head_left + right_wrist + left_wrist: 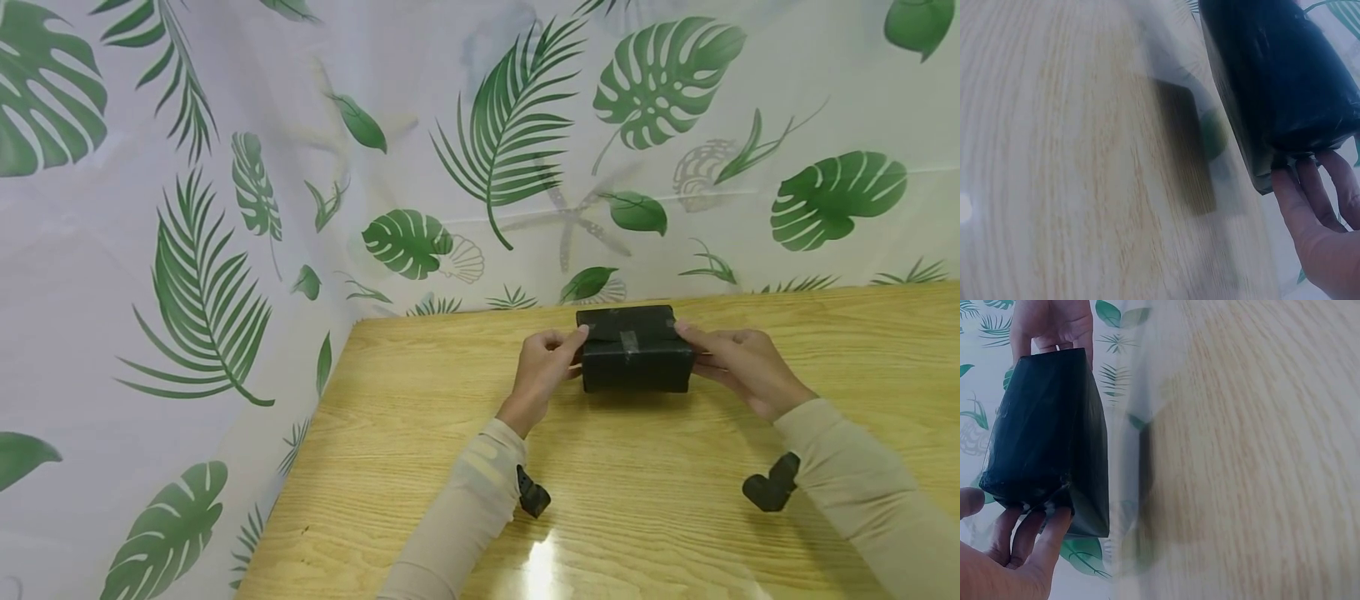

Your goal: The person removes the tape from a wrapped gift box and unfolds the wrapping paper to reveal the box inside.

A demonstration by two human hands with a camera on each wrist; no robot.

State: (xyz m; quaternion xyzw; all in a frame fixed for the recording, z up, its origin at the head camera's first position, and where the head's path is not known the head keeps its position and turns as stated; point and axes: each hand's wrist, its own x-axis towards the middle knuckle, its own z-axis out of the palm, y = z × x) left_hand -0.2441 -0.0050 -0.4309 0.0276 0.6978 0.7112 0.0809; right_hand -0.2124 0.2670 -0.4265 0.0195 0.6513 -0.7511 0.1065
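Note:
A black box [637,367] with a strip of clear tape on its front is held between both hands near the back edge of the table. My left hand [546,367] grips its left end, thumb on the upper edge and fingers at the end face. At the opposite end my right hand [746,362] grips it the same way. Both wrist views show the box [1041,425] raised off the tabletop, its dark reflection apart from it. Three fingertips of the right hand [1329,231] touch the near end of the box in the right wrist view.
The wood-grain table [405,433] meets a white curtain with green leaf prints [465,167] at its back and left edges. Black wrist devices [534,493] sit on both sleeves. A bright glare spot lies on the front of the tabletop.

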